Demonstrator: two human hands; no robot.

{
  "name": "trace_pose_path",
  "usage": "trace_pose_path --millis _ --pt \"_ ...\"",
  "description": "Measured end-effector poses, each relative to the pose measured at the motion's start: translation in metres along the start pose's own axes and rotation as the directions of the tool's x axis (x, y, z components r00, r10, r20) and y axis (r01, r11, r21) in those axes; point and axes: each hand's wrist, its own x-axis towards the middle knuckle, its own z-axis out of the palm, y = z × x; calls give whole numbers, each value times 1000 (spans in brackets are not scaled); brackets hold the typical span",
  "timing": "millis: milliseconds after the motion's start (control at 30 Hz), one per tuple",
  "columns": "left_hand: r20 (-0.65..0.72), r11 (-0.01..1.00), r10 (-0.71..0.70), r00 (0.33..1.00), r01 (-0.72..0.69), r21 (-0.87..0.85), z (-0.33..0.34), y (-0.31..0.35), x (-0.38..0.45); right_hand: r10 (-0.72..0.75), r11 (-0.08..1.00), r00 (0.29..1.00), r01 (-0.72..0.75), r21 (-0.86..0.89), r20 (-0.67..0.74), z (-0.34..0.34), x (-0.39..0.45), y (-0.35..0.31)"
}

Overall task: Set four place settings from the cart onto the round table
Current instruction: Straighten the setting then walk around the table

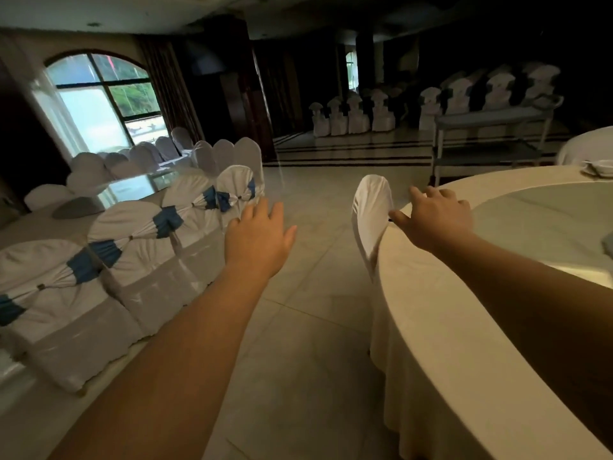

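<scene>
Both my hands are empty — left hand [257,235] spread in mid-air over the floor, right hand [434,215] loosely open above the round table [464,327] rim, beside a covered chair [371,210]. One setting [597,167] sits at the table's far edge. The cart [491,134] stands well apart, across the floor. My judgement: walk there next — load both hands evenly, plates underneath.

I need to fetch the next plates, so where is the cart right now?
In the head view the cart stands far across the floor, upper right, beyond the round table and before rows of covered chairs. Neither the left hand nor the right hand is near it.
</scene>
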Motion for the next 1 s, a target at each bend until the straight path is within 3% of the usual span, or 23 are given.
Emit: trace_pose_path --millis 367,567,733,833,1000 --pt "-8 978 75 997 -75 -196 115 24 191 185 977 982 -182 -108 21 56 144 26" --pt "-82 931 204 976 -219 -291 179 34 314 298 936 953 -302 -180 -49 96 234 18" --pt "-161 890 278 947 -317 -328 219 31 426 411 883 904 -426 -198 -115 128 308 1" --pt "-138 852 324 936 -352 -387 245 41 475 495 829 865 -499 -253 -85 150 338 3" --pt "-183 796 452 873 -487 -359 298 66 545 597 740 788 -613 -277 -150 174 392 19"
